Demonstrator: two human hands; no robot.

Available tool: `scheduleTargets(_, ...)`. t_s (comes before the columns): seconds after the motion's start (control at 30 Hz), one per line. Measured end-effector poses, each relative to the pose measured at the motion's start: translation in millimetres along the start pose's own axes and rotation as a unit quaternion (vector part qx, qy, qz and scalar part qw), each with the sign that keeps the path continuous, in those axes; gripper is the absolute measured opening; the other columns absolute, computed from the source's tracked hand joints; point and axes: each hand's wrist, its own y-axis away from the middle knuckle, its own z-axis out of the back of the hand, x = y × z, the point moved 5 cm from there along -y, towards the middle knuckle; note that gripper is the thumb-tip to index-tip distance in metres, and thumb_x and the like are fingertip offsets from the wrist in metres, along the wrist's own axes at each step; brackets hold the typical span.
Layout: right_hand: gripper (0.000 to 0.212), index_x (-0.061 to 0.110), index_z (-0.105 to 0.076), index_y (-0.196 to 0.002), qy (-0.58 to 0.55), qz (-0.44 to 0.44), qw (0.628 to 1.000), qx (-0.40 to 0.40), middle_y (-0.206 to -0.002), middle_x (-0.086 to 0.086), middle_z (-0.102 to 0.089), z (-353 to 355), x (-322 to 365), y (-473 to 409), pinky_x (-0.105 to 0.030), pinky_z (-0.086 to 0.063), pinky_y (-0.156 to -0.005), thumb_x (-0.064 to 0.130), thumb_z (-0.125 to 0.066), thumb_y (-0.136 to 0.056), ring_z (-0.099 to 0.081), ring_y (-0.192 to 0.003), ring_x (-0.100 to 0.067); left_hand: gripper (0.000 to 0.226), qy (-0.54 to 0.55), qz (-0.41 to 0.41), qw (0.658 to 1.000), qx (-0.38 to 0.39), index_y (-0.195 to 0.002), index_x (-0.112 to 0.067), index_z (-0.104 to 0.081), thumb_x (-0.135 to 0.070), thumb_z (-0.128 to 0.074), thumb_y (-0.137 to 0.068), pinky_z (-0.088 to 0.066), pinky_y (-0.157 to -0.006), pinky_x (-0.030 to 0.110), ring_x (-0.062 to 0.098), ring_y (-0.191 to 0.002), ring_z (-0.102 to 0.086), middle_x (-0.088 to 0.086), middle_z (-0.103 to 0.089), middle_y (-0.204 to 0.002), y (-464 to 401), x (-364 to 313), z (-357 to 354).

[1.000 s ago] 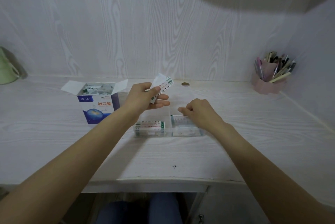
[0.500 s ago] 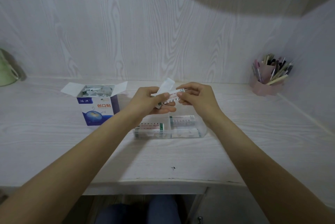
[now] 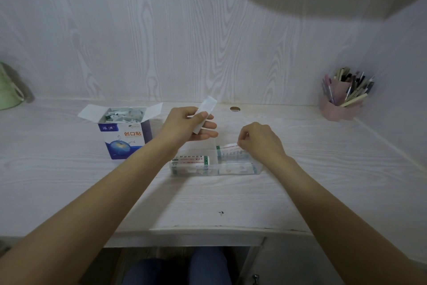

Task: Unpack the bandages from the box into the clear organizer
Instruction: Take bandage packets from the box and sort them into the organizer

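Head view: white desk, then blue box of bandages beside the clear organizer. Left hand pinches white bandage strips; right hand pinches one bandage over the organizer's right compartment.

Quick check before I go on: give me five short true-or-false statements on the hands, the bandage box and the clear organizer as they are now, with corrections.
1. The left hand holds white bandage strips above the desk. True.
2. The box is closed. False: its flaps are open and bandages show inside.
3. The right hand is at the organizer, its fingers curled at a bandage in the back right section. True.
4. The organizer is empty. False: bandages lie in several sections.
5. The box stands to the right of the organizer. False: it stands to its left.
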Motion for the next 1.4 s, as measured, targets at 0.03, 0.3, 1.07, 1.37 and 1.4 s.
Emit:
scheduleTargets(0.03,0.009,0.015,-0.07,-0.086,0.017,0.002,1.0,0.011,-0.088,-0.002,-0.068,-1,2,-1,-0.027,-0.046,-0.063,0.013,-0.061,-0.086,-0.063,-0.082,-0.02,0.017,-0.005,-0.002,1.0,0.001,-0.092,-0.006,-0.066,-0.013,-0.051,-0.097,-0.059,-0.064,0.022,0.02,-0.066,-0.072,0.012,-0.071,-0.084,0,0,0)
scheduleTargets(0.3,0.014,0.011,-0.071,-0.084,-0.192,-0.005,0.981,-0.001,-0.071,0.006,-0.063,14,10,-3,-0.015,-0.044,-0.059,0.021,-0.063,-0.089,-0.058,-0.067,-0.007,0.014,-0.046,-0.022,0.998,0.021,-0.093,-0.004,-0.069,-0.012,-0.058,-0.093,-0.058,-0.066,0.02,0.014,-0.065,-0.071,0.008,-0.071,-0.085,-3,1,-1)
scheduleTargets(1.07,0.004,0.018,-0.069,-0.082,-0.012,0.002,1.0,0.026,-0.091,0.0,-0.067,-1,-6,-7,-0.033,-0.051,-0.073,0.02,-0.072,-0.081,-0.063,-0.088,-0.018,0.064,-0.565,-0.096,0.815,0.093,-0.104,-0.022,-0.073,-0.057,-0.019,-0.096,-0.015,-0.109,0.037,0.02,-0.135,-0.015,-0.003,-0.029,-0.148,-27,29,-39)
scheduleTargets(1.37,0.022,0.013,-0.069,-0.094,0.072,-0.031,0.993,0.085,-0.093,-0.004,-0.063,4,-2,-12,-0.028,-0.041,-0.067,0.03,-0.072,-0.082,-0.061,-0.091,-0.022,0.051,-0.602,-0.093,0.785,0.114,-0.11,-0.02,-0.069,-0.045,-0.025,-0.101,-0.013,-0.109,0.04,0.022,-0.139,-0.008,0.002,-0.022,-0.153,-27,31,-42)
scheduleTargets(1.4,0.024,0.012,-0.07,-0.095,0.064,-0.034,0.993,0.092,-0.096,-0.005,-0.065,3,-2,-13,-0.028,-0.042,-0.067,0.03,-0.073,-0.081,-0.061,-0.092,-0.022,0.047,-0.603,-0.091,0.783,0.119,-0.113,-0.02,-0.068,-0.041,-0.027,-0.101,-0.013,-0.109,0.041,0.022,-0.139,-0.008,0.004,-0.021,-0.153,-28,32,-41)
